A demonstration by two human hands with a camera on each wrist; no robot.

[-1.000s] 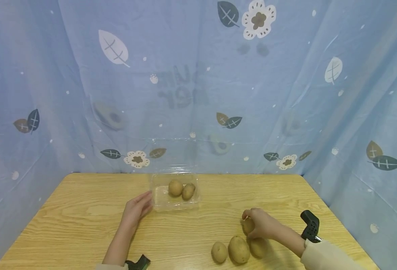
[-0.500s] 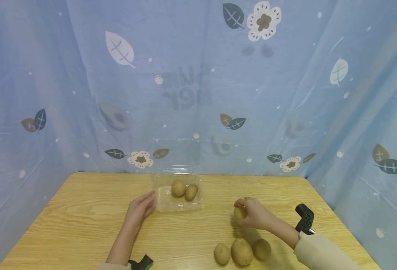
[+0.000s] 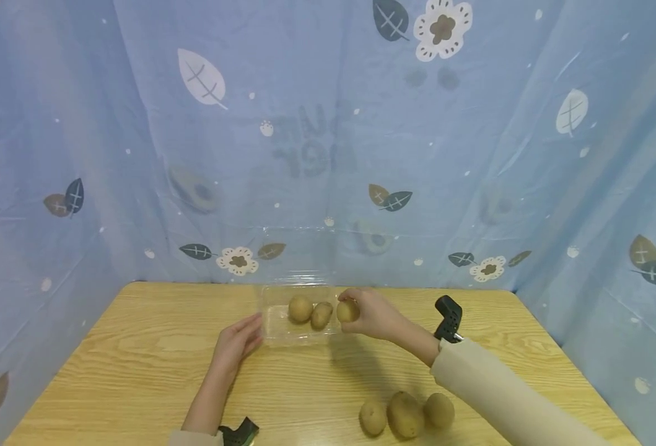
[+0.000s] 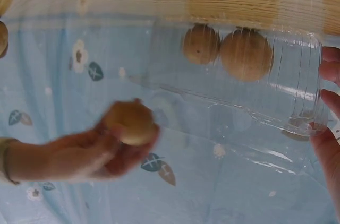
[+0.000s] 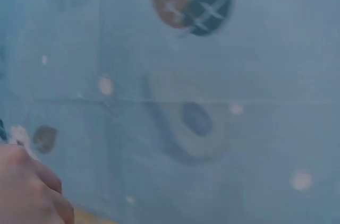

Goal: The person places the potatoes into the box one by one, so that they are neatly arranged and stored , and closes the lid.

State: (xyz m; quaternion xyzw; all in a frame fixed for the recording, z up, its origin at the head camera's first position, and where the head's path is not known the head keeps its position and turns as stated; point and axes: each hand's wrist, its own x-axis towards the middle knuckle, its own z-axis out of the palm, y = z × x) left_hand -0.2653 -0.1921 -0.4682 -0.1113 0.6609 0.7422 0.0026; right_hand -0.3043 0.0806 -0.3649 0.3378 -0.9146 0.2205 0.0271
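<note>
Fingers of the right hand (image 3: 373,316) curl around a small potato (image 3: 347,311), held just above the right rim of a clear plastic tray (image 3: 276,328) near the far edge of the bench (image 3: 138,365). Half a second ago that hand and potato hung over the bench well to the right of the tray; a second ago the hand was down among the loose potatoes at the near edge. The left hand (image 3: 240,342) rests with straight, relaxed fingers against the tray's left wall, much as it did in both earlier frames.

Inside the tray lie two potatoes (image 3: 310,311), touching each other, just left of the held one. The left wrist view shows the same pair (image 4: 228,51) through the ribbed clear wall, with fingertips (image 4: 330,96) at the tray's end and the potato-carrying hand (image 4: 103,147) blurred. The tray's open lid stands up at the back.

Three more potatoes (image 3: 407,414) sit in a row at the near right of the bench, beneath the cream sleeve (image 3: 500,396). A black wrist mount (image 3: 448,318) rides on the right arm.

The bench is pale wood grain. A blue curtain (image 3: 328,142) printed with leaves and flowers hangs behind and to both sides.
</note>
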